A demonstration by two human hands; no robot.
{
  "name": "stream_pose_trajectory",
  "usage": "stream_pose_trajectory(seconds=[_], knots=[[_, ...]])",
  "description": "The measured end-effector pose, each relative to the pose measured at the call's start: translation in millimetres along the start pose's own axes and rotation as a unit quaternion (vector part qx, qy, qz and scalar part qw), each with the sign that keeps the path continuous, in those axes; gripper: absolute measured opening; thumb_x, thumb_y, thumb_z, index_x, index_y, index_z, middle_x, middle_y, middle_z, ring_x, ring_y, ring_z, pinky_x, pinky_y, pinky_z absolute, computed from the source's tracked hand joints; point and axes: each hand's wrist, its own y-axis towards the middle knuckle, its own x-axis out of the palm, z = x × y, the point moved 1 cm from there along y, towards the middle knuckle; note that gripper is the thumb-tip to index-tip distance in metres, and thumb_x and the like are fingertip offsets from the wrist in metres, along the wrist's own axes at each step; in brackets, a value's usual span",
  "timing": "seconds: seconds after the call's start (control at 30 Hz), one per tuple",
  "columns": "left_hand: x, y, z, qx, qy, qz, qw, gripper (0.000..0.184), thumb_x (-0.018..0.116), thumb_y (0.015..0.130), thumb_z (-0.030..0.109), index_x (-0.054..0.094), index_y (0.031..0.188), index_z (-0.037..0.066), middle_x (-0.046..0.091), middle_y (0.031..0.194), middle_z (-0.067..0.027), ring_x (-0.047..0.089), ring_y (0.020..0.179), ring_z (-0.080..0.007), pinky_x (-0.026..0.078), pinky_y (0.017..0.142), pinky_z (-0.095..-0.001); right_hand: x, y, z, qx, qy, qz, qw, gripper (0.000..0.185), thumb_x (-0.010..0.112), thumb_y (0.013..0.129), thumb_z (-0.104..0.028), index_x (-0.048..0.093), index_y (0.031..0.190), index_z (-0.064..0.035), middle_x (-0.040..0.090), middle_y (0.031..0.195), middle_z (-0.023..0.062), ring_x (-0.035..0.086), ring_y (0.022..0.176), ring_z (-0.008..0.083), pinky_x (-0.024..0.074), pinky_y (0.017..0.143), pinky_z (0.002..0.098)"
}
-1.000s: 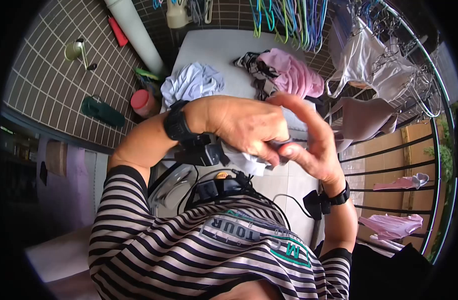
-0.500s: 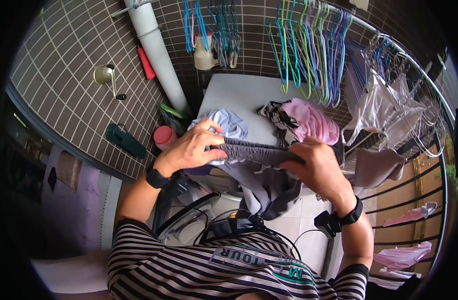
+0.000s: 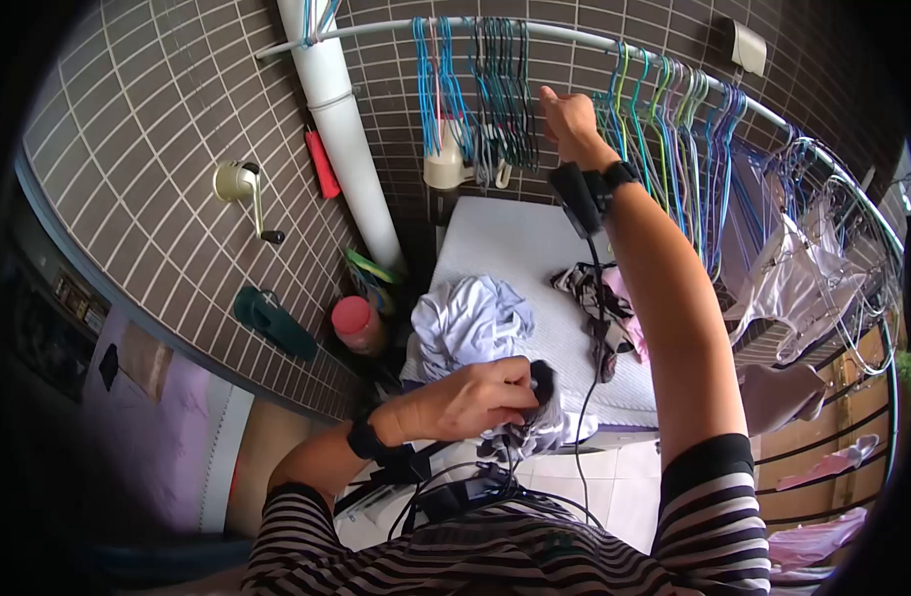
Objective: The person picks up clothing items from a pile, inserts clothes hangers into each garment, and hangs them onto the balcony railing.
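Grey garment (image 3: 547, 429) bunched at the near edge of the table (image 3: 520, 233), left hand (image 3: 480, 399) clamped on its dark band, thumb and fingers together. Cloth droops just off that edge; lower end partly hidden. Right hand (image 3: 572, 117) raised above the table's far side, near the rail (image 3: 580, 38), between 2 hanger groups: dark hangers (image 3: 505, 89) and coloured hangers (image 3: 729, 159). Can't tell if its fingers are closed on a hanger or free; too small. On the table: pale blue garment (image 3: 470, 318) at its left, patterned garment (image 3: 600, 298) at its right, partly behind the right arm.

Doing it well, my read: firm pinch on the band with 1 hand, loose cloth gathered up, clear of the floor below the table. Right fingers best worked close to the hooks, so neighbouring hangers don't snag. Watch the cable dangling across the table; could catch on cloth.
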Motion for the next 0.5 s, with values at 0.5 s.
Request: stream_pose_trajectory(seconds=[0.5], knots=[[-15.4,7.4,-19.1,0.074,-0.003,-0.032,0.997,0.026,0.071,0.067,-0.005,0.065,0.091,0.003,0.051,0.092,-0.0092,0.057,0.081,-0.0231,0.048,0.070,-0.0311,-23.4,-64.9,-22.6,-0.086,-0.024,0.193,0.977,0.020,0.062,0.088,-0.016,0.071,0.083,0.0001,0.068,0.069,0.0089,0.066,0.069,0.0159,0.0497,0.064,0.0304]])
